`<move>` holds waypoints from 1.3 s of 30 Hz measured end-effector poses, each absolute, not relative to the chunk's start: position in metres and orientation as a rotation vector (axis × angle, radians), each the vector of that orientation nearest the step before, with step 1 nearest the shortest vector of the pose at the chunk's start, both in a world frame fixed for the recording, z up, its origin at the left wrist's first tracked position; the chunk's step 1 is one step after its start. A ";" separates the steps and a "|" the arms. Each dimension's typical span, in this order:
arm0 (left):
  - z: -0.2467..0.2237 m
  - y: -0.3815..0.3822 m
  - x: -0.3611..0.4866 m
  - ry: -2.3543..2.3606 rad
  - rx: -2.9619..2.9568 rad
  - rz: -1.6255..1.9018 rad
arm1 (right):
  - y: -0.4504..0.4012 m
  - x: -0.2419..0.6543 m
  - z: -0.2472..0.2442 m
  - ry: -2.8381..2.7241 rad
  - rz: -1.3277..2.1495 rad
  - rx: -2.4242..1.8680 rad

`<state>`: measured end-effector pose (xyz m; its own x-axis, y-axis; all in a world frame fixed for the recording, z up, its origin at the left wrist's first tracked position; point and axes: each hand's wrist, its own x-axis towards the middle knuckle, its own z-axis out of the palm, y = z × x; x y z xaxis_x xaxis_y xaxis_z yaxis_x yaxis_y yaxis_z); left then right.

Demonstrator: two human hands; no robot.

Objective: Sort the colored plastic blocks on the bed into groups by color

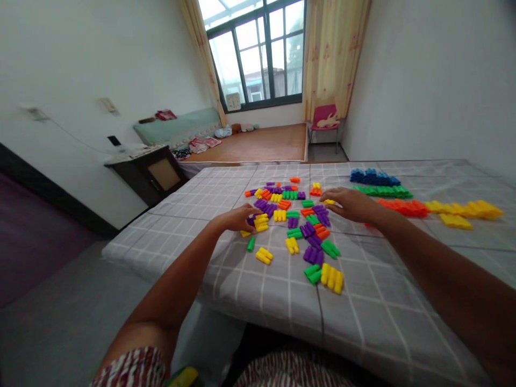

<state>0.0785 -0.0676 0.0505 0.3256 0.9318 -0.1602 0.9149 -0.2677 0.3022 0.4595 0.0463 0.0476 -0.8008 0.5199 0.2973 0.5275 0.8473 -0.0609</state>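
Observation:
Loose plastic building blocks in yellow, purple, green and orange lie scattered over the checked cloth. My left hand (238, 218) is at the left side of this spread, its fingers closed around a purple block (251, 220). Touching or close to those fingertips is a yellow block (262, 221), and a small green block (250, 244) lies just below. On the other side, my right hand (347, 203) pinches a yellow block (329, 202) between thumb and fingers. Purple blocks (321, 215) lie just left of the right hand. My fingers partly hide both held blocks.
Rows of blue (374, 177), green (385, 191), orange (403, 208) and yellow blocks (463, 208) stand at the right, partly beyond my right forearm. The table's cloth-covered front edge (282, 312) is near my body. Behind are a bed (258, 145) and a red chair (323, 119).

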 end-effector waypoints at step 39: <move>0.037 0.000 0.221 1.119 1.525 0.974 | 0.032 0.429 0.031 -2.248 0.513 -0.734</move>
<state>0.2210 0.0000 0.0373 0.2568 0.9649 0.0553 0.1878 -0.1059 0.9765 0.4291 0.0318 0.0312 -0.5896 0.6335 0.5010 0.3536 0.7602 -0.5451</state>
